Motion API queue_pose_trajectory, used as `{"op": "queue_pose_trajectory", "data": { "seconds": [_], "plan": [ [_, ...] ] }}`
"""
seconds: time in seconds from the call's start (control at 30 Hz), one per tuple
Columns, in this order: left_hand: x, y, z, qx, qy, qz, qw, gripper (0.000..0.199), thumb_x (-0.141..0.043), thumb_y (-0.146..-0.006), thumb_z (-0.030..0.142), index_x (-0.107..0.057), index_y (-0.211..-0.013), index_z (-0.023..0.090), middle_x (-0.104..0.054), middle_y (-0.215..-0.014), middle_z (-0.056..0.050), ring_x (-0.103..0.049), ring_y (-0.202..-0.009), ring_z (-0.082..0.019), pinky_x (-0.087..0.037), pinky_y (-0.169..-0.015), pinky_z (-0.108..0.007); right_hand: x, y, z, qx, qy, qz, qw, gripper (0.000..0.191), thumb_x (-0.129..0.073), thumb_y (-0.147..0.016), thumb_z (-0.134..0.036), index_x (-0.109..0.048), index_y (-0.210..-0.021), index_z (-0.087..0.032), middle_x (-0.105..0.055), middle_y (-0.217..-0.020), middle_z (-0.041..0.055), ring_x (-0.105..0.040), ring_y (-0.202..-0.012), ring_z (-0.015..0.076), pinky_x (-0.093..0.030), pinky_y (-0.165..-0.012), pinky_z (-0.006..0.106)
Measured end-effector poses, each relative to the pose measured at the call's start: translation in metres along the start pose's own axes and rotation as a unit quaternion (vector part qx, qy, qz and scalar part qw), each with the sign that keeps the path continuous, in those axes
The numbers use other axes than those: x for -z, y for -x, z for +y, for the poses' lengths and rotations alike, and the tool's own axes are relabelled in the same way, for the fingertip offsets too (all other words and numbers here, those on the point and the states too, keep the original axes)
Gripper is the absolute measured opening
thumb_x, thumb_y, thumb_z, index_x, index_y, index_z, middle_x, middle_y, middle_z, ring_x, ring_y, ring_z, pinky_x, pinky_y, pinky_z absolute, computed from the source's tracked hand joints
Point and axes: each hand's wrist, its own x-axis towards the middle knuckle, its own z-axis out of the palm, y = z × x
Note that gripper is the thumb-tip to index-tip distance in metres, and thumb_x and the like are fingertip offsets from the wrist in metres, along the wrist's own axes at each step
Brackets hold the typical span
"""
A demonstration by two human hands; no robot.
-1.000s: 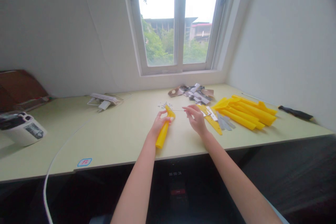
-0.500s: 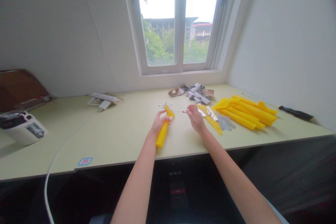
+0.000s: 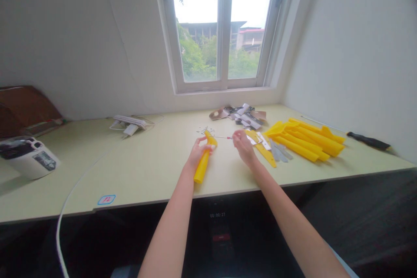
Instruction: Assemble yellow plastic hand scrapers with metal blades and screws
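Observation:
My left hand [image 3: 197,152] is closed around a yellow plastic handle [image 3: 202,167], its wider end pointing toward me. In my right hand [image 3: 241,142] is a screwdriver [image 3: 224,137]; its thin shaft reaches left to the head of the yellow handle, and my fingers hide its grip. Whether the tip sits in a screw is too small to tell. Just behind the handle lies a scatter of small screws [image 3: 208,130]. Beside my right hand are a flat yellow piece [image 3: 266,155], white pieces [image 3: 264,141] and grey metal blades [image 3: 279,152].
Several more yellow handles [image 3: 306,141] are piled at the right, with a long black-handled screwdriver [image 3: 368,140] past them. Cut scraps [image 3: 246,115] lie below the window. A power strip [image 3: 129,124], a white container [image 3: 32,158] and a cable [image 3: 70,193] are on the left.
Both hands keep nearly the same pose, the screwdriver against the yellow handle. The whole view has shifted very slightly.

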Motion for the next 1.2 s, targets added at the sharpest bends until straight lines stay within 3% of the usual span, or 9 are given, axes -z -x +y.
{"op": "queue_pose_trajectory", "data": {
  "seconds": [0.2,0.4,0.67,0.9,1.1,1.2],
  "plan": [
    [-0.003,0.005,0.004,0.014,-0.016,0.009,1.000,0.052,-0.060,-0.057,0.013,-0.042,-0.105,0.020,-0.059,-0.061,0.002,-0.051,-0.046,-0.008,-0.037,-0.048,-0.019,0.001,-0.002,-0.002,0.011,-0.011,0.017,1.000,0.016,-0.044,-0.080,-0.036,-0.044,-0.081,-0.020,-0.048,-0.072,-0.0005,-0.045,-0.057,0.0103,-0.037,-0.051,0.023],
    [-0.001,0.005,0.003,0.012,-0.020,-0.004,1.000,0.050,-0.060,-0.058,0.013,-0.042,-0.105,0.021,-0.059,-0.061,0.003,-0.050,-0.045,-0.008,-0.037,-0.049,-0.019,0.002,0.000,-0.006,-0.020,-0.011,0.008,1.000,0.020,-0.042,-0.082,-0.040,-0.044,-0.079,-0.020,-0.036,-0.047,-0.0070,-0.037,-0.042,0.0088,-0.028,-0.042,0.021],
    [0.003,-0.002,-0.003,-0.006,0.017,-0.016,1.000,0.051,-0.060,-0.058,0.011,-0.041,-0.104,0.019,-0.059,-0.064,0.001,-0.053,-0.050,-0.010,-0.037,-0.051,-0.021,0.001,-0.002,0.000,0.011,-0.038,-0.003,0.999,0.012,-0.044,-0.078,-0.032,-0.040,-0.081,-0.021,-0.046,-0.072,-0.0014,-0.043,-0.055,0.0097,-0.038,-0.049,0.023],
    [0.005,-0.003,-0.005,-0.009,0.004,-0.021,1.000,0.049,-0.060,-0.059,0.012,-0.042,-0.104,0.018,-0.057,-0.062,0.001,-0.051,-0.048,-0.009,-0.037,-0.052,-0.021,0.001,0.000,-0.003,-0.019,-0.018,-0.010,1.000,0.018,-0.041,-0.082,-0.038,-0.042,-0.081,-0.021,-0.035,-0.048,-0.0074,-0.036,-0.042,0.0089,-0.028,-0.041,0.021],
    [0.003,-0.003,-0.003,0.000,0.034,-0.006,0.999,0.050,-0.059,-0.058,0.008,-0.040,-0.103,0.018,-0.059,-0.065,-0.001,-0.052,-0.050,-0.009,-0.038,-0.053,-0.022,0.001,-0.001,-0.001,0.001,-0.043,-0.027,0.999,0.013,-0.046,-0.076,-0.031,-0.040,-0.082,-0.021,-0.045,-0.068,-0.0036,-0.043,-0.052,0.0091,-0.036,-0.048,0.022],
    [0.003,-0.002,-0.003,0.000,0.036,-0.015,0.999,0.048,-0.059,-0.059,0.009,-0.040,-0.102,0.018,-0.057,-0.062,0.000,-0.051,-0.049,-0.009,-0.037,-0.052,-0.022,0.003,-0.001,-0.005,0.004,-0.049,-0.020,0.999,0.014,-0.049,-0.076,-0.032,-0.042,-0.080,-0.021,-0.046,-0.067,-0.0029,-0.045,-0.054,0.0097,-0.037,-0.049,0.022]
  ]
}}
